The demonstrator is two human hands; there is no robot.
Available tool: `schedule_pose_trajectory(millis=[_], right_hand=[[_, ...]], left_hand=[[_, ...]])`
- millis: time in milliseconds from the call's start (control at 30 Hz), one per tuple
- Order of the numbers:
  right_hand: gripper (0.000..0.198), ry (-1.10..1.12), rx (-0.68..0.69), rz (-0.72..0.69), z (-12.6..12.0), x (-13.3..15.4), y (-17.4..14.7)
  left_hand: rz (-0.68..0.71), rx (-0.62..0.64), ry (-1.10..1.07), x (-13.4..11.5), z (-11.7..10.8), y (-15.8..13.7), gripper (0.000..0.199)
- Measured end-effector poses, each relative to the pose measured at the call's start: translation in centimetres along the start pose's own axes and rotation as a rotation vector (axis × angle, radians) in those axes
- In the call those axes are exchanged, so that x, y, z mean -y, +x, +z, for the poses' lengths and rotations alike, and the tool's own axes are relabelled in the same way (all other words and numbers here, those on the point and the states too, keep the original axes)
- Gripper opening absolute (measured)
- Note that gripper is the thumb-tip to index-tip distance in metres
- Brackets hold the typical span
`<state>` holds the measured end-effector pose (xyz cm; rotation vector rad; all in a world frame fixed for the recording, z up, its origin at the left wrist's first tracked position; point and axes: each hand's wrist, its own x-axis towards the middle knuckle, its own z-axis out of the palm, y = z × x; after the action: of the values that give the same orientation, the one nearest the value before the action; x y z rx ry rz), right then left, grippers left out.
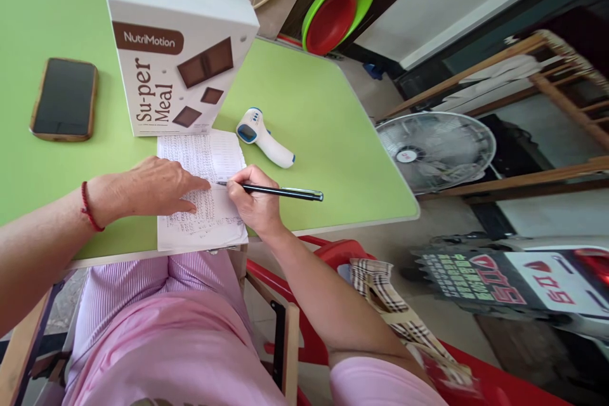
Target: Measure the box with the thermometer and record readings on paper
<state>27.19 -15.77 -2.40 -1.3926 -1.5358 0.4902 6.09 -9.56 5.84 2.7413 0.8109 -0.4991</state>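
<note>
The right hand (254, 200) pinches a black pen (271, 190) in its fingers, the tip touching the written sheet (209, 216) at the near edge of the green counter (323, 139). The left hand (152, 187) lies flat on this sheet, fingers together. Behind stand a cereal box (176, 57), a thermometer (264, 136) and a phone (64, 98)

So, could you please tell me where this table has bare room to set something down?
Bare green table lies right of the thermometer, and between the phone and the box. It is crowded around the paper, where left hand and right hand rest.
</note>
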Motion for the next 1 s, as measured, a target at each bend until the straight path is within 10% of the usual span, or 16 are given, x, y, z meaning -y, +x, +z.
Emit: schedule_pose_trajectory(millis=[1000], right_hand=[[0.011,-0.002,-0.037,-0.011,-0.24,-0.04,0.06]], left_hand=[[-0.005,-0.012,-0.038,0.29,0.28,0.22,0.048]])
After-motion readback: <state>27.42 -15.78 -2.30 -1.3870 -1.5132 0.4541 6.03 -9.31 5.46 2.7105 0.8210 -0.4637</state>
